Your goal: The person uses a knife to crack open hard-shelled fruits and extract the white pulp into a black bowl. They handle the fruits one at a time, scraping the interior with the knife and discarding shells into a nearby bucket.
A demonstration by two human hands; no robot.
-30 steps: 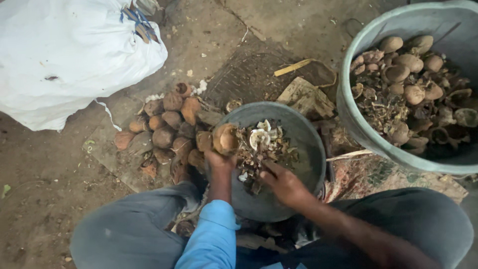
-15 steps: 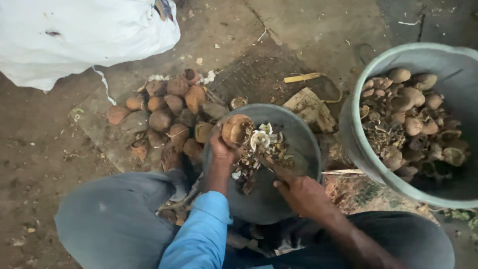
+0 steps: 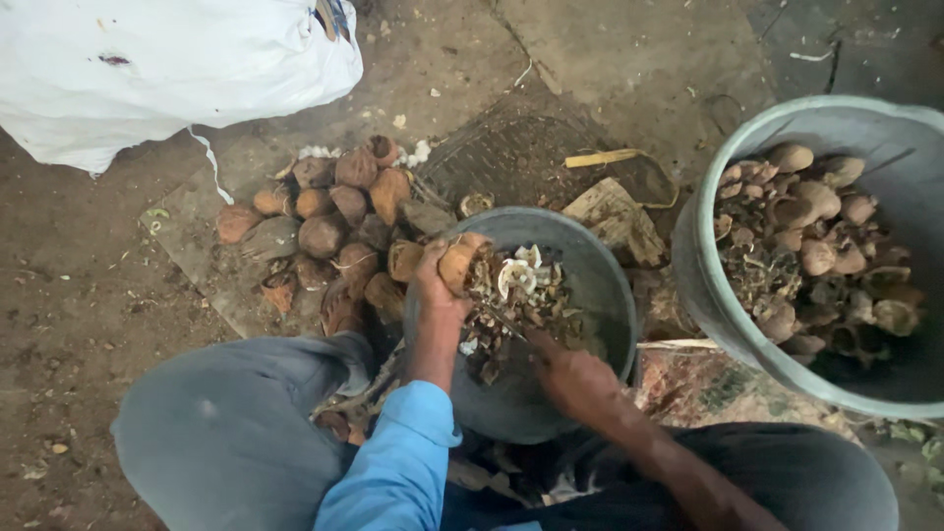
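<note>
The left hand [image 3: 433, 280] is closed around a brown nut [image 3: 460, 262] at the rim of the grey bowl [image 3: 600, 285]. The right hand [image 3: 580, 379] grips a thin blade [image 3: 506, 320] over the bowl's husk scraps, its tip near the nut. A heap of nuts [image 3: 334, 221] lies on the floor beside the bowl.

Bystanders on the dirt floor

A white sack [image 3: 147, 69] lies at ten o'clock, a heap of brown husked nuts [image 3: 329, 221] just below it; at three o'clock a large grey tub [image 3: 708, 295] holds shells and scraps.
</note>
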